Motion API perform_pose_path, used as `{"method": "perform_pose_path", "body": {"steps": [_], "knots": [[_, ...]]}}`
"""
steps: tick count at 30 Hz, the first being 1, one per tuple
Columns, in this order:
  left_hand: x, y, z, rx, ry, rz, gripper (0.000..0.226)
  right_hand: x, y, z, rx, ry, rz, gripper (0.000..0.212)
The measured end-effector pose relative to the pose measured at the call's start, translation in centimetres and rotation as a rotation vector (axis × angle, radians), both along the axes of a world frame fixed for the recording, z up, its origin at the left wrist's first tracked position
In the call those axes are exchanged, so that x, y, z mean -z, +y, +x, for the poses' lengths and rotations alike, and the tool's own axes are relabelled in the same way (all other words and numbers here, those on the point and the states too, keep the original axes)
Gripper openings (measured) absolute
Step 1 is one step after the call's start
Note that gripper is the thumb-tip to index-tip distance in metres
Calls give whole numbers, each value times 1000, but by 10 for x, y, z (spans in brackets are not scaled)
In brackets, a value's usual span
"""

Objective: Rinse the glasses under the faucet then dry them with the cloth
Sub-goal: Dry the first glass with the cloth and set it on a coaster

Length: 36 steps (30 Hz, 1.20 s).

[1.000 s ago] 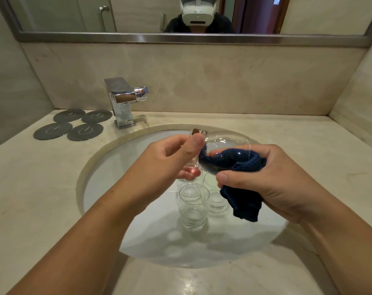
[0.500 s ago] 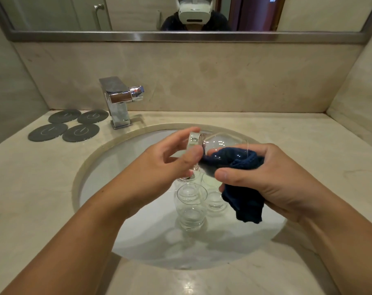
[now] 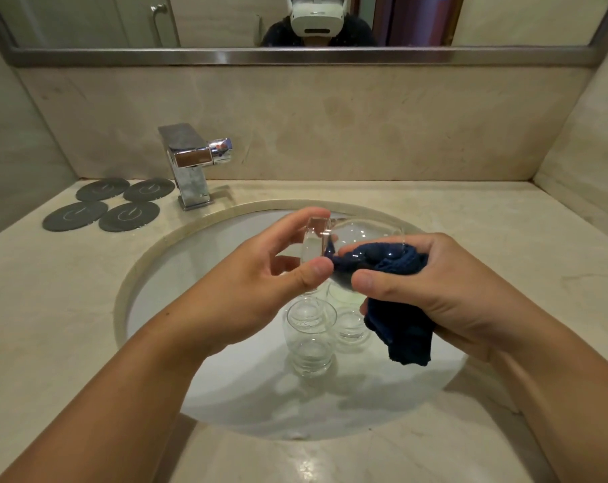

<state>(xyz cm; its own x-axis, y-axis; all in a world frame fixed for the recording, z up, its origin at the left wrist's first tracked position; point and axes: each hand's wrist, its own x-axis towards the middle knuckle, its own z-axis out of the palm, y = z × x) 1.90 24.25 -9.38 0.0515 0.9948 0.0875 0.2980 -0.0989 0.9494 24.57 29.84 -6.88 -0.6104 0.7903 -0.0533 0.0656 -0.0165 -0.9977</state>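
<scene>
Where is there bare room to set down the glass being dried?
The beige stone counter is bare right of the white round sink and left of it in front of four grey round coasters. Crowded: clear glass tumblers in the basin.

My left hand [image 3: 260, 277] comes in from the near left on a bare forearm, palm turned right. Its thumb and forefinger pinch the base end of the glass [image 3: 358, 231], the other fingers loosely curled behind. My right hand [image 3: 435, 284] comes from the near right, fingers curled round the cloth [image 3: 400, 329], thumb stretched left, just beside my left thumb.
</scene>
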Motion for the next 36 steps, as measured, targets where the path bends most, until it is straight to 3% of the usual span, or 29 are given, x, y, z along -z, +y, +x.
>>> {"method": "perform_pose_path", "body": {"steps": [4, 7, 13, 18, 23, 28, 31, 36], "knots": [[1, 1, 4, -49, -46, -20, 63, 0, 0, -1, 26, -2, 20, 34], [-2, 2, 11, -100, -203, -124, 79, -1, -1, -1, 53, -18, 77, 36], [1, 4, 8, -86, -140, -6, 56, -1, 0, -2, 47, -31, 102, 36], [-1, 0, 4, 5, -19, 61, 60, -3, -1, 0, 23, -5, 65, 32], [-3, 0, 5, -37, -77, 47, 57, -4, -3, -2, 32, 35, 19, 34], [-2, 3, 9, -119, -132, 2, 58, -1, -4, -5, 62, -6, 130, 29], [-1, 2, 7, -104, -148, 52, 50, 0, -5, -5, 14, -16, 143, 40], [-2, -1, 2, -19, -112, 69, 62, -2, -4, -2, -58, -62, 125, 50]]}}
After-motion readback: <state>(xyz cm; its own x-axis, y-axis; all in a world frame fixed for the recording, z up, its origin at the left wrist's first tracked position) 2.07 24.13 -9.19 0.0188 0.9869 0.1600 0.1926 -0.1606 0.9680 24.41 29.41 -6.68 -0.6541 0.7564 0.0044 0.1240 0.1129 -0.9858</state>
